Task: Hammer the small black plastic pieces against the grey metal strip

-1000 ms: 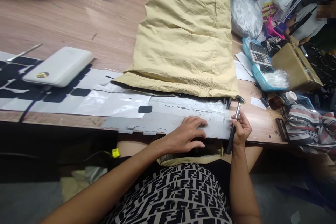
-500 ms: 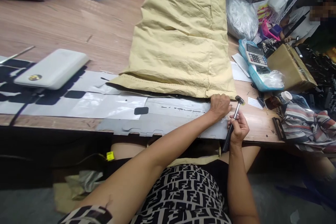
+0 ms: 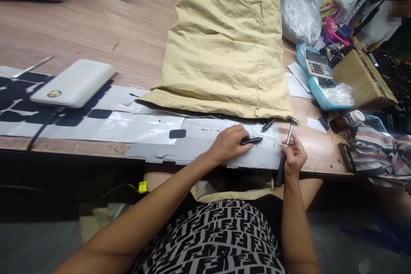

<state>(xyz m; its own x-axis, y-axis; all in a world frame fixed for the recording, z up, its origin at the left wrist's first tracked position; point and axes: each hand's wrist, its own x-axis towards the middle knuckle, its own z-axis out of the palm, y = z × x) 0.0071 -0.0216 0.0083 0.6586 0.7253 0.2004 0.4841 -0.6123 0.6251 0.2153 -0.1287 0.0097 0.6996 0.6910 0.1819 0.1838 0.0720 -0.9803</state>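
Note:
My right hand (image 3: 293, 157) is wrapped around a small hammer (image 3: 281, 162) with a black handle and a shiny metal head, held upright at the table's front edge. To its left, the fingers of my left hand (image 3: 231, 142) are closed at one end of a slim black piece (image 3: 252, 140), whose exact kind I cannot make out. A second small black piece (image 3: 268, 125) lies between the hands, farther back. Behind them stretches a large creased tan paper sack (image 3: 221, 64), its near edge stitched. Grey-white sheeting (image 3: 205, 147) lies under my left hand.
A white rounded box (image 3: 73, 82) sits on sheets with dark patches at left. Blue trays, one with a calculator (image 3: 316, 63), stand at right near a cardboard box (image 3: 362, 79) and striped cloth (image 3: 374, 145). Another person is partly visible at upper right.
My left hand has moved left, away from the hammer head, to the slim black piece. The second black piece now shows where that hand was. My right hand keeps hold of the hammer.

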